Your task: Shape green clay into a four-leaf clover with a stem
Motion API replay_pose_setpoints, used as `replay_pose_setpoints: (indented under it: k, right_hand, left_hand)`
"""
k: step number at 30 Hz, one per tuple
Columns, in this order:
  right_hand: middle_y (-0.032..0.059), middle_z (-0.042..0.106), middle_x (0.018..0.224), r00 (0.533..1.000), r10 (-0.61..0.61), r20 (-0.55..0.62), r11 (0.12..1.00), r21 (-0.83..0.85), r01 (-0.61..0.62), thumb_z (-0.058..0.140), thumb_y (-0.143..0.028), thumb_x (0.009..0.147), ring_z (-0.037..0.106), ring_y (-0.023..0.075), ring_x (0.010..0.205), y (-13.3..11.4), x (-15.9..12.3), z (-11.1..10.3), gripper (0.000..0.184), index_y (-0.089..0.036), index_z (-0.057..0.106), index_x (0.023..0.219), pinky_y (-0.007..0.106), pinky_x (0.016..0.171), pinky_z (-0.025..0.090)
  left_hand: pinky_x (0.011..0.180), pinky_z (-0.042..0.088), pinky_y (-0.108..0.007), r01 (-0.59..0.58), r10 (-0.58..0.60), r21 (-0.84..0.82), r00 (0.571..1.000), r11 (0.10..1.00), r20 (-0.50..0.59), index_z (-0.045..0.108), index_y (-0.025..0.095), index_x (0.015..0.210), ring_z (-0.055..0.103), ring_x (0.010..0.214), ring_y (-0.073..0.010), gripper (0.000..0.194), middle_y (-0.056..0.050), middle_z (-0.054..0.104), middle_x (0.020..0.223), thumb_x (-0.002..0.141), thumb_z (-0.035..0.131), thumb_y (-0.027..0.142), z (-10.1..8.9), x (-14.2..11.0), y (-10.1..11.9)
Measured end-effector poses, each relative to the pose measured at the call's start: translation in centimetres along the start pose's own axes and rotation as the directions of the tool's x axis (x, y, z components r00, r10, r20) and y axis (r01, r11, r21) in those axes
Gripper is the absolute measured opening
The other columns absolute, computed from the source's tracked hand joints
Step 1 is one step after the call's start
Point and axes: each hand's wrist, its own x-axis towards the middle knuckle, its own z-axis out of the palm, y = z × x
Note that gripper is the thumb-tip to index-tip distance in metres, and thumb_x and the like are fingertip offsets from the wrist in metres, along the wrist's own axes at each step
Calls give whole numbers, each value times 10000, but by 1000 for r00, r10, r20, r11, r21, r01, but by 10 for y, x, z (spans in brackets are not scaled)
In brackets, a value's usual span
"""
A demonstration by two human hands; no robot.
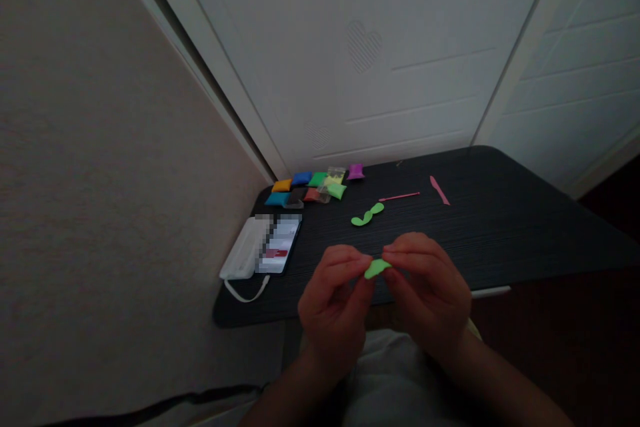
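Between my two hands, above the front part of the dark table point(330, 293), is a flattened piece of light green modelling clay point(377, 269). My left hand point(337, 300) pinches its left end between thumb and fingers. At its right end, the thumb and fingers of my right hand point(430, 287) close on it in the same way. Beyond my hands, a joined strip of light green clay shapes point(368, 217) lies on the table. Just behind that strip rests a thin pink modelling stick point(400, 197). A pink clay knife point(439, 191) lies farther right.
Several coloured clay packets, including an orange packet point(282, 185) and a purple packet point(355, 171), lie at the back left. A phone point(280, 247) sits beside a clear plastic case point(245, 250) and a white cable point(245, 297). A white panelled door point(310, 47) stands behind the table.
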Motion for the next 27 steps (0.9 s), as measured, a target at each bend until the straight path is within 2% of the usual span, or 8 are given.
replay_pose_setpoints:
  k: [14,18,24,27]
  right_hand:
    - [25,590,852,1000,31,2,999,-21,-31,586,-75,671,553,162,806,2,-1,1,290,-232,583,915,332,700,464]
    - [37,585,885,996,79,33,996,-33,-77,575,-111,692,546,170,833,3,-2,2,263,-227,578,928,342,714,461]
    - [31,586,839,989,133,59,991,-29,-131,562,-138,704,546,168,814,6,-2,5,169,-214,590,852,337,706,458]
    - [24,583,817,974,215,69,976,20,-217,544,-151,718,545,156,788,5,-2,5,130,-204,578,831,321,700,453]
  left_hand:
    - [674,450,-269,40,-39,20,997,999,-67,603,195,809,535,758,-115,188,-4,593,770,675,584,64,4,0,0]
    - [672,453,-258,55,-54,13,995,998,-80,593,191,808,532,764,-113,167,-6,580,781,687,573,78,4,0,0]
    - [688,452,-250,128,-126,24,987,991,-95,581,186,790,527,769,-111,137,-7,561,798,693,568,90,4,0,-1]
    - [688,449,-239,206,-205,16,976,978,-76,576,189,796,527,761,-106,134,-2,558,797,698,566,98,4,0,-2]
